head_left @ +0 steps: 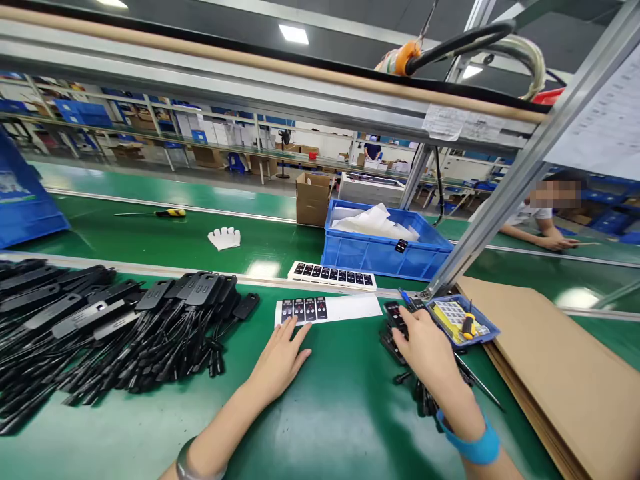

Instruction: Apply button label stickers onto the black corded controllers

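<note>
Resting left hand point(277, 357), spread wide, at stickers point(310, 308) just ahead, and right hand point(431, 348) on devices point(393, 348) beneath (cannot tell if gripping). Could skew stickers through careless dragging, or scatter devices through knocking.

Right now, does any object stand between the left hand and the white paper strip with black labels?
Nothing visible does. The left hand lies at the near edge of the white paper strip with four black labels; its fingertips overlap that edge in this view, though contact is unclear.
</note>
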Motion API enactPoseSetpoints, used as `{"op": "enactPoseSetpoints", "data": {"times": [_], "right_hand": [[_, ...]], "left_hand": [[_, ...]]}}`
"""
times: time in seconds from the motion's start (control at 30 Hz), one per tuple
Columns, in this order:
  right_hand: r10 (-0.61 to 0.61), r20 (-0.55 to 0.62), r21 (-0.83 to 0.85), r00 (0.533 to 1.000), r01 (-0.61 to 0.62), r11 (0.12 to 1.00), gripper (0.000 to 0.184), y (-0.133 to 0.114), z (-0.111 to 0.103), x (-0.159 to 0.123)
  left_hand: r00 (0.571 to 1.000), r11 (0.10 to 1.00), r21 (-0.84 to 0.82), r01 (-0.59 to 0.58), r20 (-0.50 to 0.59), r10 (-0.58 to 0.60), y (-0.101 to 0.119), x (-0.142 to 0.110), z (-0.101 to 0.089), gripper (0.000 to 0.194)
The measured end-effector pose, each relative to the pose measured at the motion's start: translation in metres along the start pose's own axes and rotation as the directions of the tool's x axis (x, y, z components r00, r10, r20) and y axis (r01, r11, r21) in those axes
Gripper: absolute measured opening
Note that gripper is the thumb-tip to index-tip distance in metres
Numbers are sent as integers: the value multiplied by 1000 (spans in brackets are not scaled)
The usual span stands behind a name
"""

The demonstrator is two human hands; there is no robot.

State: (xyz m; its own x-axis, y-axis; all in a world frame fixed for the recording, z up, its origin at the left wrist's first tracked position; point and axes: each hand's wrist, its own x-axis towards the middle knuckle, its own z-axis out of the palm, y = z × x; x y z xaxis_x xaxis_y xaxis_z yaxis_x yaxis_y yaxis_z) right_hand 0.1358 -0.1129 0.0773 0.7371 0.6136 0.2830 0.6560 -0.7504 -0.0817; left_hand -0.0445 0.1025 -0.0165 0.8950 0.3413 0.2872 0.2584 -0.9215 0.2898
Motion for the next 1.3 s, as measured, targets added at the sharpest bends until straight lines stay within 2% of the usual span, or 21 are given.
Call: {"op": "enactPoseSetpoints", "data": {"times": [0.03, 0.1, 0.2, 0.27, 0.33, 0.4, 0.5, 0.63, 0.77, 0.87, 0.97, 1.07, 1.17, 1.23, 1.3], "right_hand": [[24, 7, -124, 1000, -23, 992, 37, 9, 1, 3], [38, -1, -250, 999, -37, 967, 34, 24, 5, 5], [42, -21, -293, 999, -46, 955, 32, 35, 14, 4], [25, -48, -271, 999, -37, 962, 33, 34, 19, 3], [-29, -75, -155, 997, 18, 988, 33, 25, 24, 7], [-120, -62, 75, 991, 124, 989, 31, 9, 32, 17], [-263, -2, 357, 965, 246, 901, 27, -26, 54, 39], [-331, 19, 488, 944, 280, 827, 27, -72, 92, 67], [-274, -12, 578, 962, 230, 783, 26, -98, 116, 79], [-235, -46, 649, 971, 208, 731, 18, -102, 115, 76], [-190, -100, 729, 977, 201, 654, 21, -95, 105, 68], [-66, -142, 803, 988, 154, 575, 25, -81, 93, 59], [69, -139, 863, 988, 87, 498, 31, -65, 81, 45], [101, -107, 890, 989, 50, 453, 32, -57, 74, 31], [108, -51, 908, 993, 1, 420, 33, -50, 69, 14]], "left_hand": [[1000, 999, 52, 1, 6, -1, -2, 0, 3, 46], [1000, 994, 111, 9, 2, -9, -3, -1, 9, 47], [1000, 993, 118, 14, -27, -11, -3, -3, 14, 48], [999, 997, 77, 19, -39, -16, -2, -3, 15, 46], [999, 999, 21, 31, -37, -30, 0, -3, 14, 45], [998, 999, -13, 48, -30, -48, 1, -3, 12, 44], [998, 998, -15, 63, -19, -63, 3, -4, 10, 45], [998, 998, -23, 60, 4, -60, 4, -5, 7, 46], [998, 997, -53, 59, 17, -58, 4, -5, 4, 45], [998, 995, -84, 61, 4, -61, 4, -4, 3, 44], [997, 992, -110, 65, -25, -68, 5, -5, 3, 44], [994, 990, -125, 69, -70, -78, 6, -4, 0, 44], [979, 987, -115, 109, -162, -127, 0, 0, -14, 38], [940, 977, -77, 201, -265, -214, -10, 4, -32, 36], [859, 940, -41, 338, -395, -326, -26, 6, -54, 41]]}}
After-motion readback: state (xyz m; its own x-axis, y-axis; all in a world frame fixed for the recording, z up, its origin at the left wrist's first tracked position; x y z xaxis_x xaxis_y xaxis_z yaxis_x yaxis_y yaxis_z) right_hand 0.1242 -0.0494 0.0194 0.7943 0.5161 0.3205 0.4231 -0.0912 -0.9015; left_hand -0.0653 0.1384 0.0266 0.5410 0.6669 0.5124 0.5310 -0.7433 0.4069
